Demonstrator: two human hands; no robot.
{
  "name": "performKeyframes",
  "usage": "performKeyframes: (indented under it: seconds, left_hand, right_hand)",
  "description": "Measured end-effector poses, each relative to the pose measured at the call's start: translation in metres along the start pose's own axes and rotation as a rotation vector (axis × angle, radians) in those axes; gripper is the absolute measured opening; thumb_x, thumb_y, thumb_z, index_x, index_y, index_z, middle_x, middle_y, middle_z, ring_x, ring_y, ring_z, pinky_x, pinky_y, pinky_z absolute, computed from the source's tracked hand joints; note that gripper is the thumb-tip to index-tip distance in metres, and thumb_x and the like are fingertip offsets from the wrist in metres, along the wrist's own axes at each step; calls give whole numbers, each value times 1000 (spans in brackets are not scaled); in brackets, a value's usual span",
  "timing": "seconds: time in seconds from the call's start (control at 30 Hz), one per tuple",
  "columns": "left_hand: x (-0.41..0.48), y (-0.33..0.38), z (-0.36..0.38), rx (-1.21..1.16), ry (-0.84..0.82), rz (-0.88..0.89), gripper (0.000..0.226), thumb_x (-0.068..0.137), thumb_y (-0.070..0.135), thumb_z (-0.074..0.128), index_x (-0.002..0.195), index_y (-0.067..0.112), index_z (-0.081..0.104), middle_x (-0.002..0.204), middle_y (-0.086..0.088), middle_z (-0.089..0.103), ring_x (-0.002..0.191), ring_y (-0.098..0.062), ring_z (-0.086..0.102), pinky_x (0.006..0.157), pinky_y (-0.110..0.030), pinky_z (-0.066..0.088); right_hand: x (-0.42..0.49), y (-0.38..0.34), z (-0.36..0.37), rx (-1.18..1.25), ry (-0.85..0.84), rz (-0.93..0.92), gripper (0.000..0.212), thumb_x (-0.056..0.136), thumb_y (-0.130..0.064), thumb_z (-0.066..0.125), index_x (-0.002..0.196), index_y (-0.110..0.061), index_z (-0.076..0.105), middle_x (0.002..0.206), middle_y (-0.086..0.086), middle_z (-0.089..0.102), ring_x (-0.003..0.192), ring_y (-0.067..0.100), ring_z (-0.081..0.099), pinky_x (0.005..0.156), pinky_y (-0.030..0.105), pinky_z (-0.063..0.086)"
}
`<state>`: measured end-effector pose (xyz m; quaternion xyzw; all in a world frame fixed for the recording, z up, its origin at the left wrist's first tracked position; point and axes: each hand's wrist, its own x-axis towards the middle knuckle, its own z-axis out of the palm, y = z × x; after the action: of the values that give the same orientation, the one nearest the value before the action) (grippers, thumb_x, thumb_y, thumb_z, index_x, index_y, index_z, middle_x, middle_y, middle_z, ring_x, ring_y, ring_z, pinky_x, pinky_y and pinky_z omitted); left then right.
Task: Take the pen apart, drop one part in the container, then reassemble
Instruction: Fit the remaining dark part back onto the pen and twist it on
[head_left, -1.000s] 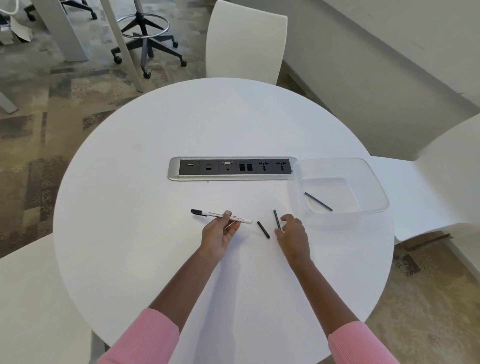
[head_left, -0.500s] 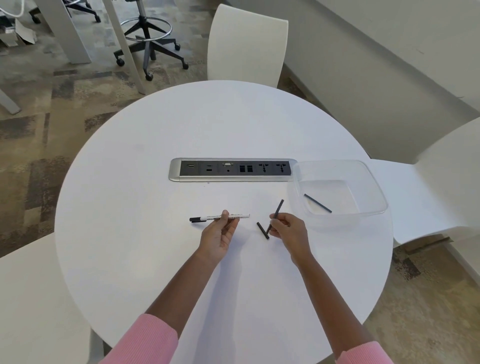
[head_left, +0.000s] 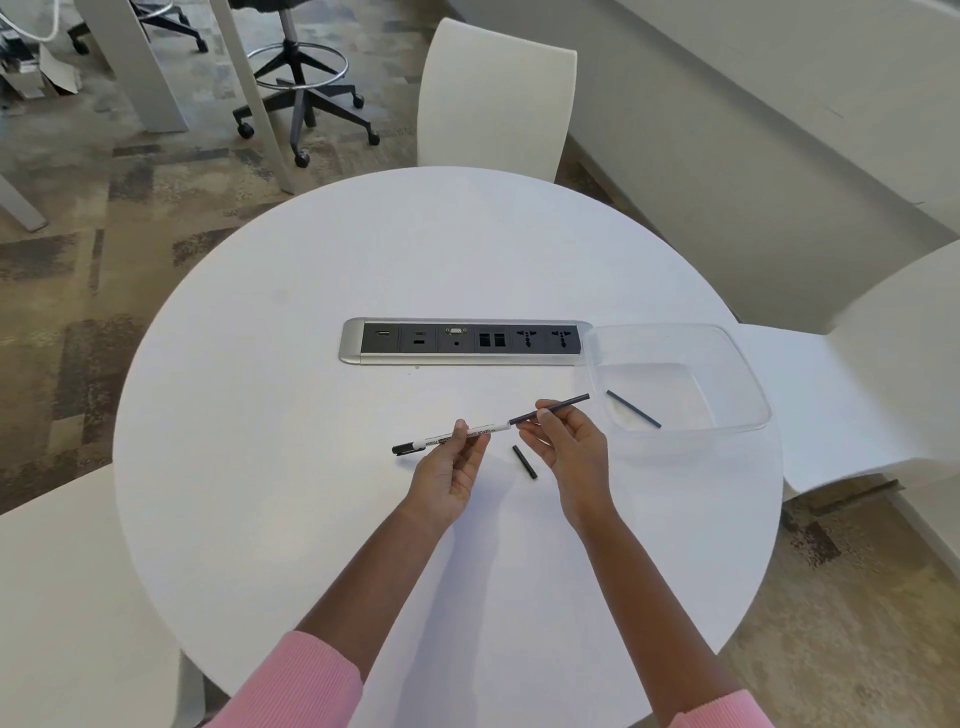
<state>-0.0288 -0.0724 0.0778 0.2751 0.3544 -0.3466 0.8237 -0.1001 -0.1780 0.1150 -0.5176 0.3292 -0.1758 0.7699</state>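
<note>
Lower half of the table (head_left: 270, 519) is bare; I see open room there around both forearms. Centre frame, the socket strip (head_left: 467, 343) lies flush across the far side. Right of centre, the clear tub (head_left: 748, 374) blocks the rim. A short black piece (head_left: 524, 461) lies loose between my hands.

A round white table (head_left: 311, 322) with a matte top stands on patchy grey-and-tan carpet (head_left: 78, 249). A silver-framed black socket panel (head_left: 467, 342) is set into its middle. Cream moulded chairs sit at the far edge (head_left: 498, 98), the right (head_left: 883, 374) and the near left (head_left: 67, 597). A black wheeled stool (head_left: 301, 88) with a chrome foot ring stands behind. A pale wall (head_left: 753, 156) runs along the right.
</note>
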Motion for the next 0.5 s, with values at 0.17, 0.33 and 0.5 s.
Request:
performKeyframes:
  seconds: [0.17, 0.33, 0.5]
  left_hand:
    - [-3, -1, 1, -12, 4, -4, 12, 87, 2, 56, 75, -1, 57, 46, -6, 65, 73, -16, 59, 91, -28, 46]
    - [-5, -1, 0, -57, 3, -13, 13, 87, 1, 56, 74, -1, 57, 47, -9, 65, 74, -19, 60, 95, -31, 45]
    - [-7, -3, 2, -50, -8, -22, 13, 87, 2, 56, 74, 0, 57, 47, -9, 66, 74, -20, 61, 92, -31, 46]
  right_hand:
    - [1, 0, 2, -2, -8, -20, 18, 91, -2, 48, 83, -12, 61, 83, 13, 62, 64, 6, 68, 72, 17, 57]
    - [0, 2, 2, -3, -11, -18, 18, 91, -2, 48, 83, -12, 61, 83, 11, 63, 64, 6, 68, 72, 18, 57]
    - [1, 5, 2, -31, -24, -35, 18, 91, -3, 49, 83, -14, 61, 82, 8, 63, 66, 6, 68, 72, 16, 57]
